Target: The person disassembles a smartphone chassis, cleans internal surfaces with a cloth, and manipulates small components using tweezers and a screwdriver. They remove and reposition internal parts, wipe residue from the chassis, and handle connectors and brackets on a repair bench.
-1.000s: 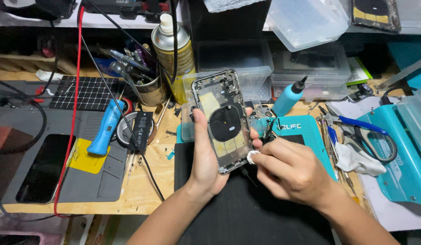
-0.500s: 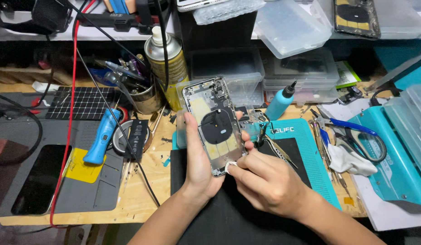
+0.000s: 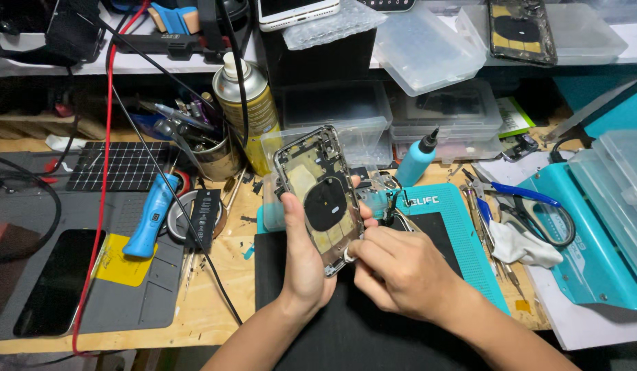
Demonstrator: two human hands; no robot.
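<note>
A: What is seen above the black mat [image 3: 346, 330]?

B: An opened phone housing [image 3: 320, 198] is held tilted over it, gripped from behind by the left hand [image 3: 303, 264].

A: And the right hand [image 3: 401, 271]?

B: It is closed, fingertips [image 3: 354, 253] pinched at the housing's lower edge. A blue bottle [image 3: 416, 162] stands beyond the mat.

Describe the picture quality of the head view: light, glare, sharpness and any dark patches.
Head view: even overhead light, sharp at centre on the phone housing held by the left hand, with the right hand at its lower edge; small glints on the housing's metal frame and the spray can; the black mat and the bottom left corner go dark, with detail lost.
</note>
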